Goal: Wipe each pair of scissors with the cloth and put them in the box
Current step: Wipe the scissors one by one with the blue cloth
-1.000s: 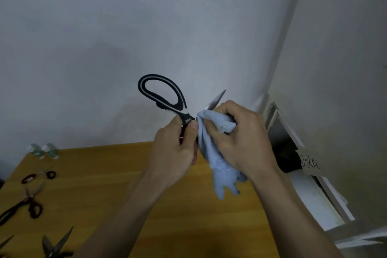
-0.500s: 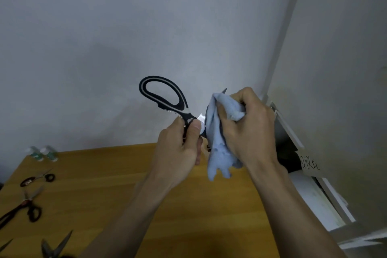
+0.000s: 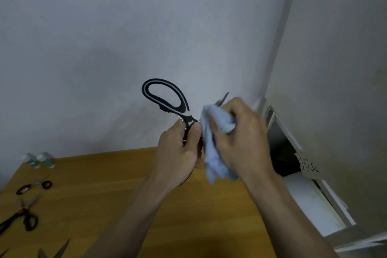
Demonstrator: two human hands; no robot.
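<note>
a person holds a large pair of black-and-white scissors (image 3: pixel 167 100) up in front of a pale wall, above a wooden tabletop (image 3: pixel 188 211). the left hand (image 3: pixel 180 148) has its grip clamped on the scissors near the pivot, with one handle loop standing free above it. the right hand (image 3: pixel 240 136) has its grip clamped on a light blue cloth (image 3: pixel 213 153) bunched around the blade, whose tip pokes out above the knuckles; the loose end of the cloth hangs down between the two wrists.

judging by this, the wiping of this pair is under way and not finished, and the pair has yet to go into the box. on the far left of the tabletop, well apart from the hands, lie a small pair of scissors (image 3: pixel 34 186) and a dark-handled pair (image 3: pixel 21 219), with the blades of at least one more pair (image 3: pixel 56 251) cut off at the bottom edge; these appear to be waiting their turn. two small bottles (image 3: pixel 39 159) stand at the back left corner. to the right, beside the tabletop, sits an open white container (image 3: pixel 293 142) with a handwritten label, probably the box; whether any scissors already lie inside cannot be told.
</note>
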